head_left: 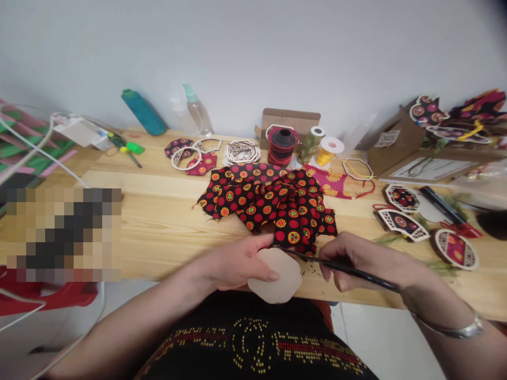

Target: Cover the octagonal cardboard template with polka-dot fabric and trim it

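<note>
In the head view my left hand (241, 261) pinches a pale, scalloped card piece (275, 282), its thumb lying across the face. Black fabric with red dots and flowers (273, 195) spreads behind the card, and its near edge meets the card's top edge beside my left fingers. Scissors with a black handle (356, 272) are in my right hand (356, 258), which is closed round them. Their blades point left along the line between card and fabric, and the tips are partly hidden. Small dark scraps lie on the table below the blades.
Behind the fabric stand thread spools (283, 145) and wooden cut-out frames (241, 152). Decorated ornaments (453, 248) and a cardboard box (400, 142) are at right. A teal thread cone (144, 112), spray bottle (198, 113) and snips (129, 149) lie toward the left. The wooden table's (170, 253) front edge meets my body.
</note>
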Available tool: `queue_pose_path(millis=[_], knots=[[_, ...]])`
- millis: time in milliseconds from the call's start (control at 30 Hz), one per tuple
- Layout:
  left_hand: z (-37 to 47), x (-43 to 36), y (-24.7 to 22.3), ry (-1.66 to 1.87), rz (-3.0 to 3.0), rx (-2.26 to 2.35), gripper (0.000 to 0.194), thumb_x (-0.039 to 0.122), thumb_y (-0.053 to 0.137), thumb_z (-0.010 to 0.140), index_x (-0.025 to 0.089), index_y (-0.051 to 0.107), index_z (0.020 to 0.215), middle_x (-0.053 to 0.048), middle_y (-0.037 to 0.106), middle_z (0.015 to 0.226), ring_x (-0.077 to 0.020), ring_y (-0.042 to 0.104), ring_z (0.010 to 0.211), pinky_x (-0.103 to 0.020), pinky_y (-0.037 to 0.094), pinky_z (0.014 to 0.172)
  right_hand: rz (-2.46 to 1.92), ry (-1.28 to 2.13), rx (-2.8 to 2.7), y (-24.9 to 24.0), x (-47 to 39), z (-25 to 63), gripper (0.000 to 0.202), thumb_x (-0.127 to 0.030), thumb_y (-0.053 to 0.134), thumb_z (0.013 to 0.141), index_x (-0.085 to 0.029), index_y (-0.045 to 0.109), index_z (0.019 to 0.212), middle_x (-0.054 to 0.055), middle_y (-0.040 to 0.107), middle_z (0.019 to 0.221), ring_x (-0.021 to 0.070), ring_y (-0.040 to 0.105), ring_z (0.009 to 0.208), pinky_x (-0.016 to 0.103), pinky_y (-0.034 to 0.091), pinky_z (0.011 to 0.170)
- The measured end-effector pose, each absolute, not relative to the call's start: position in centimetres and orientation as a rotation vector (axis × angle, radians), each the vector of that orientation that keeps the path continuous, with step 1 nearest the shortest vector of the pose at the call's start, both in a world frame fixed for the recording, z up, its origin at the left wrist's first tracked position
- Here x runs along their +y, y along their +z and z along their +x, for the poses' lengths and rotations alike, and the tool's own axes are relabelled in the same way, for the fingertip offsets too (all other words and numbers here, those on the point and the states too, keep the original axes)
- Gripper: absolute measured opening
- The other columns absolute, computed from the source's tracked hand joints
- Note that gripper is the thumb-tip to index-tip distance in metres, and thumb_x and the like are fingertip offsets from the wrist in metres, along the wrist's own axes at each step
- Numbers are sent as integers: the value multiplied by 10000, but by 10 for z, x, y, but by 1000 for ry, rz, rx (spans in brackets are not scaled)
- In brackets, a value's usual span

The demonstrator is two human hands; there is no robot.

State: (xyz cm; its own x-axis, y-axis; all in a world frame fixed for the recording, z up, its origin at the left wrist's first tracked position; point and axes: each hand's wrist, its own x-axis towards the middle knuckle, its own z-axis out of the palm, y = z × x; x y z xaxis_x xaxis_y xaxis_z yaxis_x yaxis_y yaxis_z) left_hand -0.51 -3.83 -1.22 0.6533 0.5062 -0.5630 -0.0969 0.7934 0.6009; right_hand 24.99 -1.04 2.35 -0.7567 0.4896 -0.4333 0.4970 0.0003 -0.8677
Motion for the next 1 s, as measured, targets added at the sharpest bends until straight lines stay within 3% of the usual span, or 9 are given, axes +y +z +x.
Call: queue_pose_path(millis=[433,767,1000], knots=[[-5,-38,-12,361,548,756,531,110,759,598,179,598,1100,-53,709,872,-176,672,714,-276,517,634,1233,-1913,2043,24,-9,249,382,-487,710,717,-136,613,601,-46,461,541,76,376,511,207,278,458],[-6,-39,-14,327,602,758,557,103,754,593,175,582,1118,-38,703,856,-149,647,703,-244,487,629,1101,-1907,2104,27,-4,250,532,-643,668,675,-114,639,724,-43,430,565,80,327,512,206,255,433],[-5,-38,-9,314,648,785,523,120,742,604,181,601,1103,-27,701,842,-143,636,690,-247,472,639,1135,-1854,2071,26,-4,249,421,-546,726,679,-137,623,677,-57,425,557,76,317,517,207,264,451]])
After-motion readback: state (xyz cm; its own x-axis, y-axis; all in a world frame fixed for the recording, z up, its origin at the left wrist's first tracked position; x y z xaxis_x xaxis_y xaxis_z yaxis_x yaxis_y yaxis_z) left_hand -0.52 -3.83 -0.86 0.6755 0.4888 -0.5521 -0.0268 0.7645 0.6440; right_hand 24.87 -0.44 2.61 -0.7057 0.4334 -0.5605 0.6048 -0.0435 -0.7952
